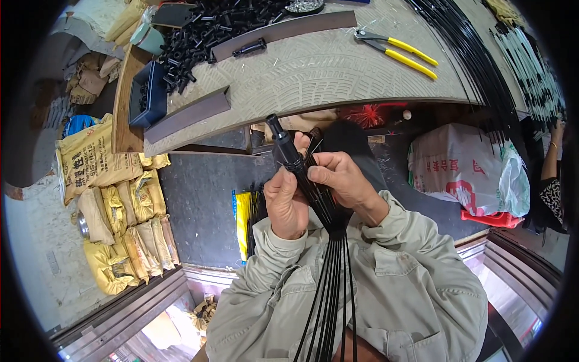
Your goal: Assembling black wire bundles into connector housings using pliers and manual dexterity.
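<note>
Tube (286, 146) leans gripped in the left hand (286, 205), for steadiness, we judge, while the right hand (345, 180) pinches thin rods (321, 204), perhaps by their hidden ends.

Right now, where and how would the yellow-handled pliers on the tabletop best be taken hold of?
Probably around both yellow handles, about mid-length, the right hand coming from the person's near right: they lie flat on the tabletop, spread slightly, free ends toward that side, while the dark head points far left.
</note>
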Tool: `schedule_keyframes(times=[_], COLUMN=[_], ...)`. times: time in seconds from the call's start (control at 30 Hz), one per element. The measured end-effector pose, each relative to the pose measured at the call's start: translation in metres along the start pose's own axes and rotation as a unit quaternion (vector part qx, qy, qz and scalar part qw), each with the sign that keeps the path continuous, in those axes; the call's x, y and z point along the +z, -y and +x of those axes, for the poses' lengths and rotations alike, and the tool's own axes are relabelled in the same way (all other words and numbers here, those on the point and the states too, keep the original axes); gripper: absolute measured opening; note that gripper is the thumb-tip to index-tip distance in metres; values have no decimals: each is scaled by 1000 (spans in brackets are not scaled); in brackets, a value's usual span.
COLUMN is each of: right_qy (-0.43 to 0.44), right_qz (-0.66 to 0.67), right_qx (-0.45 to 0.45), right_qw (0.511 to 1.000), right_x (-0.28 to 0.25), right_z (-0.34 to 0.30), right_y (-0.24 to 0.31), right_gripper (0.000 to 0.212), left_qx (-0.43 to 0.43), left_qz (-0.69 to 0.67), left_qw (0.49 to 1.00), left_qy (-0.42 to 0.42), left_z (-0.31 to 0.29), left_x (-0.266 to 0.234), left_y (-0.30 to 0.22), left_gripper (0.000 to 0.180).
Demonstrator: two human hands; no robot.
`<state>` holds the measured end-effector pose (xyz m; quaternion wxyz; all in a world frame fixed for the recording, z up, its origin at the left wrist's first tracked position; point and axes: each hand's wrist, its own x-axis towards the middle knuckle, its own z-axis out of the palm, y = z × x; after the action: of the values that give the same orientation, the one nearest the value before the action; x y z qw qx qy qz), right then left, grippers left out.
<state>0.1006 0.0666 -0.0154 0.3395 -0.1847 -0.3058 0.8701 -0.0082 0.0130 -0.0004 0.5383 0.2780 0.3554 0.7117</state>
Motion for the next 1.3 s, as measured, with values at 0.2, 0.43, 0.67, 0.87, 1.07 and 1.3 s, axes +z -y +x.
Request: schedule_keyframes(times=[0.2, 0.43, 0.67, 0.87, 1.07, 1.3], right_qy=[13, -27, -72, 11, -28, 2], right_qz=[51, -109, -261, -183, -356, -317], right_qx=[-40, -328, -354, -252, -341, -226], right_qw=[998, 938, 895, 950, 869, 921], right_x=[16, 39, 46, 37, 49, 51], right_z=[-6, -4, 1, 8, 12, 19], right_y=[11, 15, 3, -1, -6, -2], right_gripper=[26, 11, 12, 12, 12, 12], left_qx=[-109, 147, 187, 182, 180, 209], left_qz=[74, 161, 109, 32, 29, 36], left_qw=[988, 974, 973, 976, 973, 966], left_qy=[75, 65, -76, -117, -141, -147], left_z=[4, -17, 0, -3, -3, -6], left_x=[3, 20, 30, 9, -4, -2], left_y=[-30, -21, -27, -34, -36, -42], left_gripper=[49, 84, 31, 24, 24, 22])
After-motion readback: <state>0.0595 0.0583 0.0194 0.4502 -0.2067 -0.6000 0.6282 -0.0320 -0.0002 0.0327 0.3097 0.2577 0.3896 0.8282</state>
